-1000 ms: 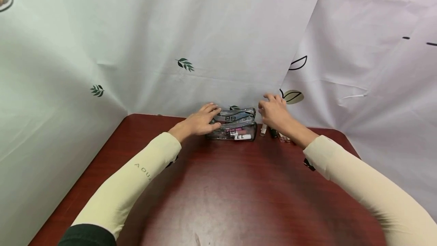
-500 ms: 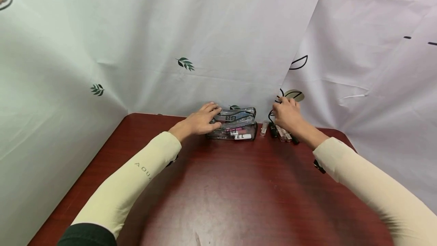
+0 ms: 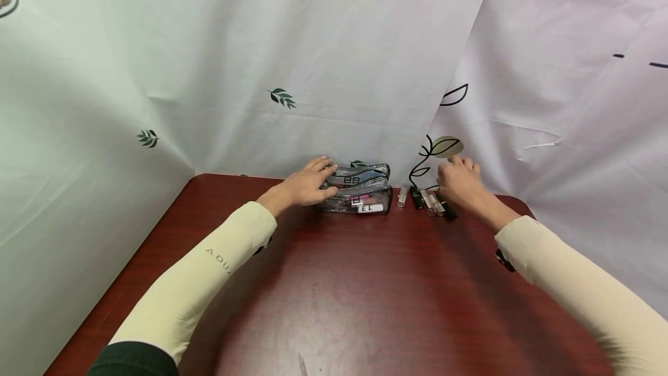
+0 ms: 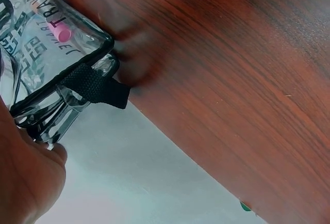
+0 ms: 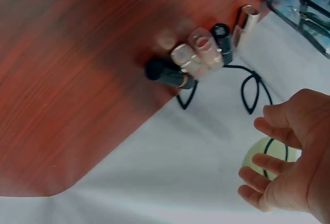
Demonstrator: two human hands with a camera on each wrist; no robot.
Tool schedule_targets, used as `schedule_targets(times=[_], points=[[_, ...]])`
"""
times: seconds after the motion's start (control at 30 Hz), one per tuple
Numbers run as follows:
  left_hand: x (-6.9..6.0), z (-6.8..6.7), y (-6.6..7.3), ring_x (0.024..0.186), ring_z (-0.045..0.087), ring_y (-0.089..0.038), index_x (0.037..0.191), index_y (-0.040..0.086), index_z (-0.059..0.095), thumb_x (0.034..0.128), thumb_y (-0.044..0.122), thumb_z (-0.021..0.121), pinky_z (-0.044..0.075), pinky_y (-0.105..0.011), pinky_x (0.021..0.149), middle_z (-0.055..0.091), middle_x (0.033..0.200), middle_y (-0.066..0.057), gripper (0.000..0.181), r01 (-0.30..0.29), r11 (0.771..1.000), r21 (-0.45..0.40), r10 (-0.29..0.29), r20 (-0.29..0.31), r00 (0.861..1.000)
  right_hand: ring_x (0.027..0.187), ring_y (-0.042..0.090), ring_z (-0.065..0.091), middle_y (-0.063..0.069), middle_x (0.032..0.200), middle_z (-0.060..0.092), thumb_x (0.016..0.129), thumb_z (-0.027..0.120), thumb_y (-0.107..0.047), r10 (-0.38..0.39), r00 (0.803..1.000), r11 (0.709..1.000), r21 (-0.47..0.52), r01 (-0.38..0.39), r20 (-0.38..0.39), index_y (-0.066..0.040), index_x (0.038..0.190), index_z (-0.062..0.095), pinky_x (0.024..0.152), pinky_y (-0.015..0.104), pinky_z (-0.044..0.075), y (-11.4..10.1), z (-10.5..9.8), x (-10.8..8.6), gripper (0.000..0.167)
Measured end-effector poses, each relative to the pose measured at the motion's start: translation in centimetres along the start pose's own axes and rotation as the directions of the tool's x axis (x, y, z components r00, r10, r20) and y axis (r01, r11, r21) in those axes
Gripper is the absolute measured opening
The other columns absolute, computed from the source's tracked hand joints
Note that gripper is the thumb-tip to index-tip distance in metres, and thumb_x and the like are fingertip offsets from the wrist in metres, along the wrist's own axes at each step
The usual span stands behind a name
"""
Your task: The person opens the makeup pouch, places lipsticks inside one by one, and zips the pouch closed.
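Observation:
A clear zip cosmetic bag [image 3: 374,195] with black trim stands at the table's far edge, with small tubes and a white one inside. My left hand [image 3: 304,185] holds its left end; in the left wrist view my fingers are partly hidden by the bag's [image 4: 49,38] edge. To the bag's right lie a slim clear tube [image 3: 403,196], a black tube [image 3: 417,198], pale pink clear tubes [image 3: 433,203] and a black lipstick [image 3: 449,211] with a gold band. Above and behind them my right hand [image 5: 301,157] hovers with loosely bent fingers, holding nothing.
The dark red wooden table [image 3: 334,295] reaches towards me. White patterned cloth [image 3: 334,62] hangs behind and at both sides, close to the far edge. A black strap loop [image 4: 98,87] sticks out from the bag's end.
My right hand has moved right, from beside the bag to past the row of tubes, uncovering them. My left hand and the bag have stayed in place.

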State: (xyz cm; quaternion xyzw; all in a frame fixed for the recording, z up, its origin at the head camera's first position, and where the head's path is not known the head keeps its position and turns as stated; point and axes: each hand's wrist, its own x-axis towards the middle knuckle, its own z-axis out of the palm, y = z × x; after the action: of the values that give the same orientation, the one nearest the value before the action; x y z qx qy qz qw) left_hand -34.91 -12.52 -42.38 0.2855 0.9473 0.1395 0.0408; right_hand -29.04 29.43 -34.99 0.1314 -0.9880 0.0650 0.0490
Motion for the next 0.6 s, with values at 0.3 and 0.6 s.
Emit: schedule_targets(times=[0.3, 0.6], points=[[-3.2, -3.0, 4.7, 0.18, 0.013, -0.035, 0.179, 0.005, 0.03, 0.1165, 0.047, 0.044, 0.021, -0.052, 0.146, 0.023, 0.189, -0.018, 0.076, -0.007, 0.985, 0.171, 0.007, 0.0, 1.0, 0.136, 0.071, 0.046, 0.041, 0.154, 0.054, 0.106, 0.063, -0.015, 0.016, 1.0, 1.0, -0.024, -0.017, -0.014, 0.003, 0.114, 0.073, 0.112, 0.079, 0.039, 1.2, 1.0, -1.3, 0.022], [-3.5, -3.2, 5.2, 0.178, 0.02, -0.038, 0.178, 0.004, 0.035, 0.1181, 0.041, 0.045, 0.015, -0.052, 0.147, 0.029, 0.187, -0.018, 0.071, -0.061, 0.979, 0.193, 0.065, -0.011, 0.998, 0.121, 0.068, 0.051, 0.037, 0.135, 0.061, 0.108, 0.063, -0.017, 0.043, 0.999, 0.996, -0.073, -0.041, 0.021, -0.001, 0.1, 0.072, 0.104, 0.077, 0.043, 1.8, 2.5, -2.3, 0.021]])
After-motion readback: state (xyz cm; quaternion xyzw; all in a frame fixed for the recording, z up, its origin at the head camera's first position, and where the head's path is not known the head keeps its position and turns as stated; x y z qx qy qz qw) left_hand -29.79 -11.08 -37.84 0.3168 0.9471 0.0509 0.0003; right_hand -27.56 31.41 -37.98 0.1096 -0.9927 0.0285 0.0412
